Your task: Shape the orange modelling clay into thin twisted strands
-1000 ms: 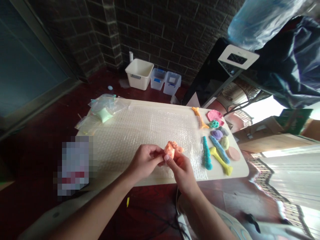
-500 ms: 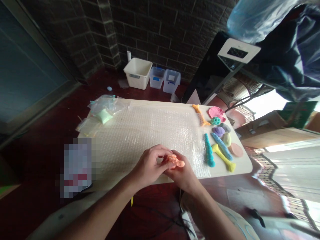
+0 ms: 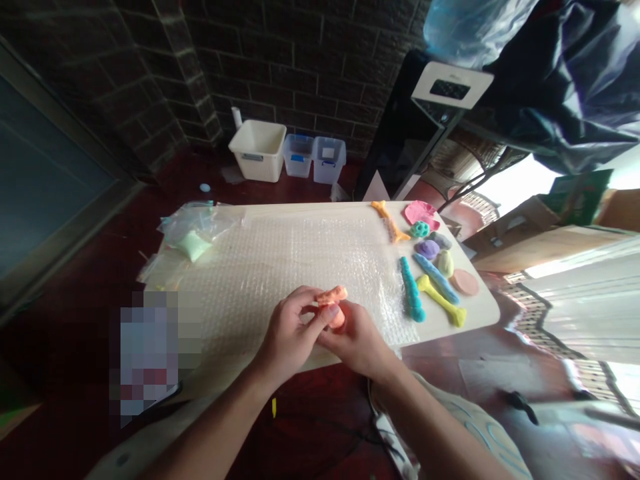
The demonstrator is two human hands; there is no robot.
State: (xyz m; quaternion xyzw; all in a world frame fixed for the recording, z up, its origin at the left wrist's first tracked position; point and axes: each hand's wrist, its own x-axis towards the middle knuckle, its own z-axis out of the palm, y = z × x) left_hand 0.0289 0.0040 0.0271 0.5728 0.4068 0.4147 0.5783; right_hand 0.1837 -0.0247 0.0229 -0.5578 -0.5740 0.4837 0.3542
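Between my two hands, above the near edge of the table [image 3: 273, 211], is a lump of orange modelling clay [image 3: 336, 319]. My left hand [image 3: 295, 328] pinches it from the left, thumb pressed on its front. From the right, my right hand [image 3: 356, 333] has its fingers curled round the lower part. A knobbly strip of the clay sticks out above my left thumb, with a smoother rounded part below. Bubble wrap [image 3: 280, 267] covers the tabletop beneath. Nearest to my right hand lies a teal ridged clay piece [image 3: 412, 293].
Right of the wrap lie a yellow bone-shaped piece [image 3: 441, 301], a blue stick [image 3: 436, 277], an orange bone shape [image 3: 390, 221], a pink piece [image 3: 421, 215] and several rounded lumps. Plastic bags with a pale green pack [image 3: 193, 246] are at left. Bins [image 3: 260, 160] stand on the floor behind.
The orange clay has been turned in my hands: its narrow end pointed right and now a knobbly strip shows on top. The whole view has shifted slightly.
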